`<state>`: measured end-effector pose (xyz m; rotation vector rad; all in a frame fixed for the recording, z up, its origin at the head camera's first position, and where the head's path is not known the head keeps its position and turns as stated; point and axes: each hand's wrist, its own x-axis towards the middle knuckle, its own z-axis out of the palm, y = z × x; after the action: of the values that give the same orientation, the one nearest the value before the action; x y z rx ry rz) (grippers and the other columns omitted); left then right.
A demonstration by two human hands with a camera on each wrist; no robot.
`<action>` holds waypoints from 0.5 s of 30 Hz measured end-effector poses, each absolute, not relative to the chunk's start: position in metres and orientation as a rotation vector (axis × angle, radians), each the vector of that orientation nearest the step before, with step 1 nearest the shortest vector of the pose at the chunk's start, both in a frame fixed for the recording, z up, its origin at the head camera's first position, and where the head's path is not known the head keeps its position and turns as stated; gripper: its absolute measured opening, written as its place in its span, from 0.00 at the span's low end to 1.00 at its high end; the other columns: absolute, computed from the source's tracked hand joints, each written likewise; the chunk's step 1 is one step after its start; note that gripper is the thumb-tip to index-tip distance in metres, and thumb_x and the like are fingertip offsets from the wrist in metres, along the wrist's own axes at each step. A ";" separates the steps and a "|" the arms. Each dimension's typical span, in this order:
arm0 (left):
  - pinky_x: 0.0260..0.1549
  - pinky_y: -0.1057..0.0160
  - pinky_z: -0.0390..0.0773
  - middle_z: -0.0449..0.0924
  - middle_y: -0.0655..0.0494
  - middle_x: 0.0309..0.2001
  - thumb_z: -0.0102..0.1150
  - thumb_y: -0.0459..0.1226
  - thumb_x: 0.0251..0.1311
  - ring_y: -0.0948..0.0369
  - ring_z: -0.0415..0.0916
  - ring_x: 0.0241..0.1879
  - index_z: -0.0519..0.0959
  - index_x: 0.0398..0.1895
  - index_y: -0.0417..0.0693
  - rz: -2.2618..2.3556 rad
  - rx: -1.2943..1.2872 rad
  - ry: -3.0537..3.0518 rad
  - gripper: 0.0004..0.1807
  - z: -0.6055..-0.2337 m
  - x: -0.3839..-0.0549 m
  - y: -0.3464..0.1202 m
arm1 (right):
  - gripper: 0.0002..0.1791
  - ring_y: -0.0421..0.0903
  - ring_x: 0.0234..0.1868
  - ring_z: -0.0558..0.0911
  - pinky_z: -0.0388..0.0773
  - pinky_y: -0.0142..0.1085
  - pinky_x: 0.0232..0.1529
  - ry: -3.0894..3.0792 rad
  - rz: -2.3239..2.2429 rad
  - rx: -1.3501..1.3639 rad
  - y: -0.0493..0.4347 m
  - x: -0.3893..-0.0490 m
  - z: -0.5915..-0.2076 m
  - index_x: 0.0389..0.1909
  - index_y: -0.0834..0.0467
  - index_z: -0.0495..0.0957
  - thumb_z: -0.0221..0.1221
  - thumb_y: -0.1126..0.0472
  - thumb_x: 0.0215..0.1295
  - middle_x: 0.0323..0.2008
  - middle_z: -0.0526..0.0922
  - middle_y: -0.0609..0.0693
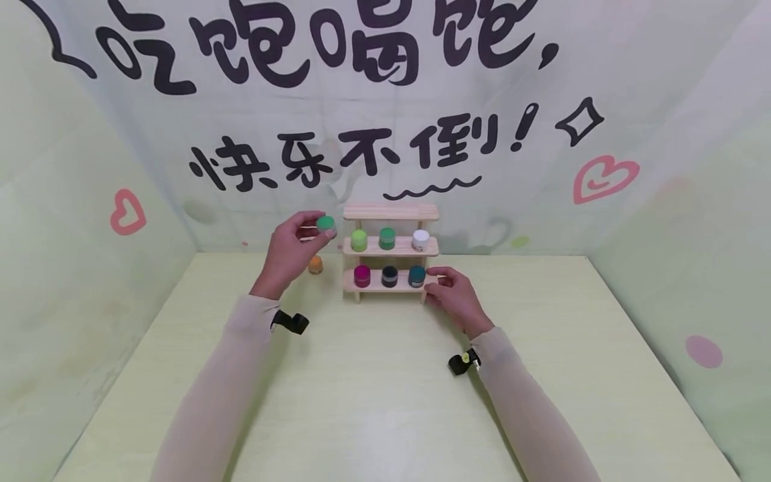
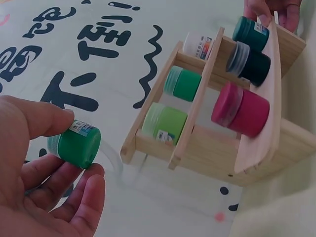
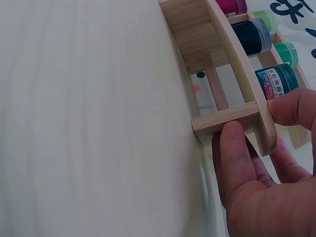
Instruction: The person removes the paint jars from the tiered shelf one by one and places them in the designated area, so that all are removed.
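My left hand (image 1: 291, 249) pinches a green paint jar (image 2: 81, 145) between thumb and fingers, in the air just left of the tiered wooden rack (image 1: 391, 212). At the rack's right end, my right hand (image 1: 458, 296) grips the lower shelf, its thumb (image 3: 291, 109) near the teal jar (image 1: 416, 276) and its fingers by the wooden leg. On the lower shelf, a magenta jar (image 1: 362, 276) and a black-looking jar (image 1: 389, 276) share the row with the teal one. The middle shelf bears a light green jar (image 1: 359, 240), another green jar (image 1: 387, 238) and a white jar (image 1: 420, 240).
An orange jar (image 1: 316, 265) stands on the pale table (image 1: 385, 375), left of the rack and behind my left wrist. The rack's top shelf carries nothing. Behind it hangs a printed cloth backdrop (image 1: 518, 201) with dark lettering.
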<state>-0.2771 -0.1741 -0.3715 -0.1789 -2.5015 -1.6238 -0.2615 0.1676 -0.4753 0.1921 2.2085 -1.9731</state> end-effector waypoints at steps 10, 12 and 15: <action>0.42 0.71 0.84 0.78 0.51 0.64 0.68 0.54 0.68 0.52 0.79 0.62 0.76 0.72 0.54 -1.654 -0.061 -2.478 0.32 -0.403 -0.276 -0.213 | 0.22 0.47 0.47 0.75 0.87 0.33 0.49 2.233 -1.959 0.175 0.169 -0.262 -0.476 0.65 0.55 0.79 0.65 0.62 0.71 0.47 0.69 0.52; 0.44 0.71 0.85 0.78 0.51 0.65 0.68 0.54 0.68 0.51 0.79 0.63 0.76 0.71 0.55 -1.643 -0.042 -2.479 0.32 -0.410 -0.277 -0.220 | 0.22 0.47 0.47 0.75 0.87 0.33 0.49 2.234 -1.960 0.175 0.169 -0.262 -0.476 0.65 0.55 0.79 0.64 0.62 0.71 0.47 0.69 0.52; 0.46 0.71 0.84 0.78 0.50 0.66 0.68 0.55 0.68 0.51 0.78 0.64 0.76 0.72 0.54 -1.621 -0.012 -2.488 0.33 -0.418 -0.278 -0.229 | 0.22 0.46 0.47 0.75 0.87 0.34 0.51 2.226 -1.968 0.179 0.168 -0.262 -0.477 0.65 0.56 0.78 0.64 0.62 0.71 0.47 0.69 0.52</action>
<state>-0.2780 -0.2293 -0.4180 -0.0116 -2.4879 -1.6207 -0.2624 0.1685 -0.4771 0.1786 2.2262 -1.9677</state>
